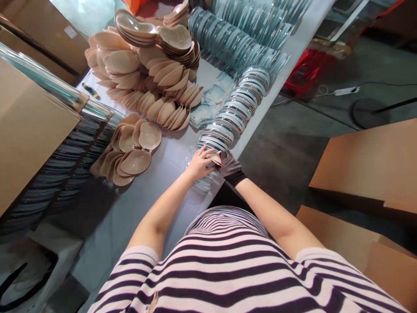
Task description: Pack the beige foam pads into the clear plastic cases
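At the near end of a long row of clear plastic cases (239, 108), my two hands meet over the table. My bare left hand (199, 164) has its fingers bent around the left side of a small beige bra cup (214, 159). On the cup's right side is my right hand (228, 163), in a dark dotted glove, its fingers closed at the edge. Part of the cup is hidden by the fingers. Left of my hands lies a small group of glossy beige stick-on bra cups (135, 161), joined in pairs and overlapping.
A large heap of beige bra cups (146, 74) covers the table's far left. More rows of clear cases (241, 39) stand behind, beside printed clear sheets (205, 108). Cardboard boxes stand left (32, 126) and right (368, 165). A red stool (302, 74) is beyond the table edge.
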A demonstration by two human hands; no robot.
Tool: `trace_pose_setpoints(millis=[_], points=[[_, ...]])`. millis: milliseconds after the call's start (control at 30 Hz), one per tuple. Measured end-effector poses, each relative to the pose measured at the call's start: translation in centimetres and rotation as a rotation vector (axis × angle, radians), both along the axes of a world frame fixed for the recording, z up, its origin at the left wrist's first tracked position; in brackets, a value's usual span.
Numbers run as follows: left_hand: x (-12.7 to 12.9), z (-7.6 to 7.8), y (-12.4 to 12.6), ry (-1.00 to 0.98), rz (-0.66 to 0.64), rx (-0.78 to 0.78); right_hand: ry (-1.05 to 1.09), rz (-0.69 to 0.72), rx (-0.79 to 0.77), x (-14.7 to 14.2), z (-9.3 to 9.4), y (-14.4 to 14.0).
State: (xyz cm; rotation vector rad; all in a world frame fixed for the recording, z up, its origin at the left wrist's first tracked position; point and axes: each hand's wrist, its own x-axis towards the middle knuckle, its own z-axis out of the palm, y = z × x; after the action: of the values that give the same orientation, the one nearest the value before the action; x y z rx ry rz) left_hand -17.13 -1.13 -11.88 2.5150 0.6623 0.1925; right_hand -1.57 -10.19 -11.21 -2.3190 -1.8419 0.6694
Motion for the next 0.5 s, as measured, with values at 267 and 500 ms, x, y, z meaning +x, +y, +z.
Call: trace_pose_setpoints(millis=[267, 500], points=[[-0.2, 0.0, 0.4, -0.093, -0.085, 0.018, -0.020, -0.140, 0.009, 0.6, -2.5, -2.3], [-0.4, 0.1, 1.0, -0.128, -0.091, 0.009, -0.011, -0.086, 0.013, 0.2, -3.1, -1.1]])
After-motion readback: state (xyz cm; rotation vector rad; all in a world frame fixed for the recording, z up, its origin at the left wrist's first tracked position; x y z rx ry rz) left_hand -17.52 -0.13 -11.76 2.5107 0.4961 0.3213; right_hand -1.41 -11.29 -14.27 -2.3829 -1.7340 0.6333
